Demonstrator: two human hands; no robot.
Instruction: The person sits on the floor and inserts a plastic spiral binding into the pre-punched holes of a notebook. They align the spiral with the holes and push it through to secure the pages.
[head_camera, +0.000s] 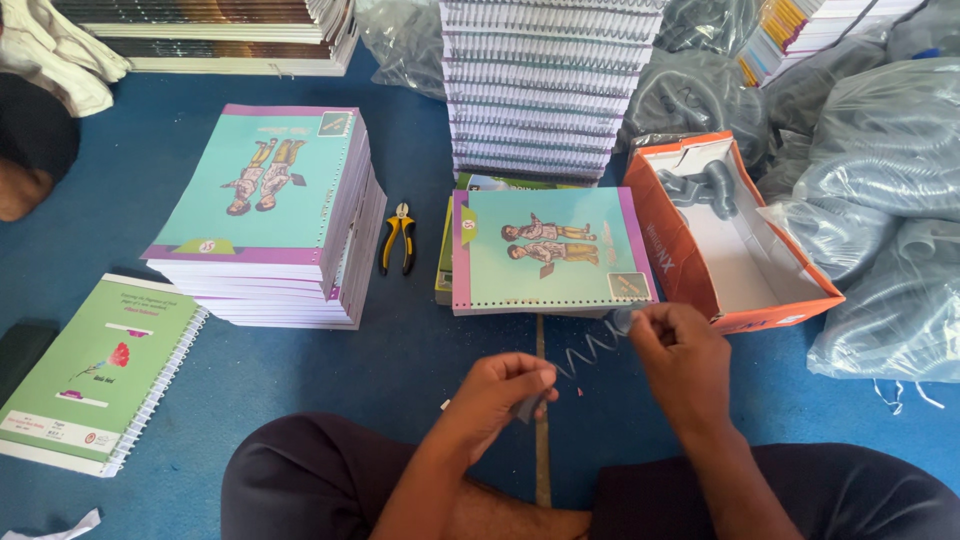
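Note:
I sit on a blue floor with my legs crossed. My left hand (505, 392) and my right hand (675, 352) each pinch one end of a thin grey spiral binding coil (590, 350), stretched between them just above the floor. Right beyond my hands lies a teal and purple notebook (545, 250), unbound, on top of a short pile. Its near edge with the punched holes is closest to my right hand.
A tall stack of teal notebooks (270, 215) stands at the left, with yellow-handled pliers (398, 238) beside it. A green spiral-bound notebook (95, 370) lies at the far left. An orange cardboard box (735, 235) holds grey coils. Bound notebooks (545, 85) and plastic bags (890, 200) stand behind.

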